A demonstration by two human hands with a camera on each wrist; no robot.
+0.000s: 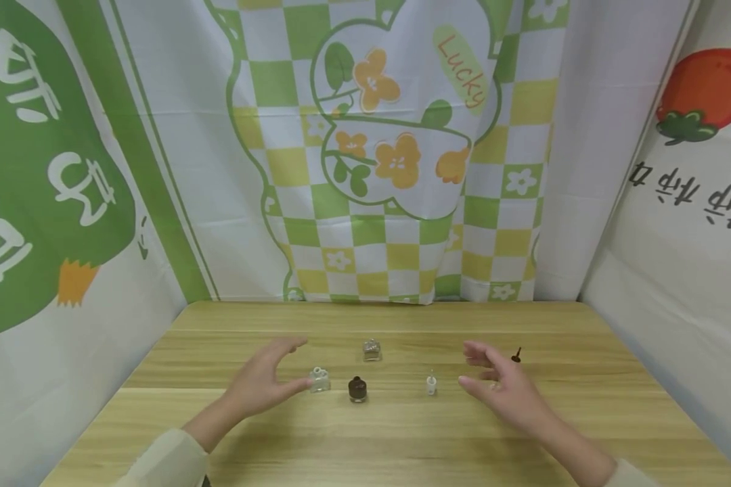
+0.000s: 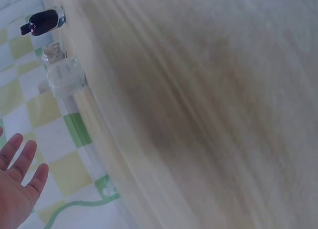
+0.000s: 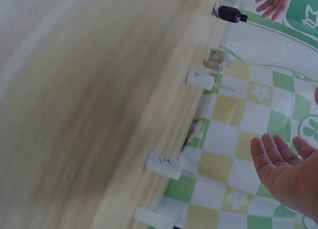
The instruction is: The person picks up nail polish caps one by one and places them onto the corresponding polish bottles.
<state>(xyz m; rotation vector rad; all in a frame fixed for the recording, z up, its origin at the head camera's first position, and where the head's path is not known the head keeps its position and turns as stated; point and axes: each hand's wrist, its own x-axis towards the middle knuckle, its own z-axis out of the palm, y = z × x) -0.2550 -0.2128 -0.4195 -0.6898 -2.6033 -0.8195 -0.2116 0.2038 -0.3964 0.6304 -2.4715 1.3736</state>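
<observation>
My left hand (image 1: 262, 382) is held over the table with fingers spread, its thumb tip at the edge of a clear, uncapped nail polish bottle (image 1: 319, 381). Just right of that stand a dark nail polish bottle (image 1: 357, 389) and, farther back, a glittery one (image 1: 371, 350). My right hand (image 1: 505, 389) hovers on the right, holding nothing, fingers apart. Beside it a white brush cap (image 1: 431, 385) stands brush up; a dark brush (image 1: 516, 355) shows beyond its knuckles. In the right wrist view, two more white caps (image 3: 164, 165) (image 3: 154, 218) stand in a row.
The wooden table (image 1: 378, 446) reaches back to a checked curtain (image 1: 365, 257). Printed cloths hang along the left (image 1: 36, 169) and right (image 1: 688, 203) sides.
</observation>
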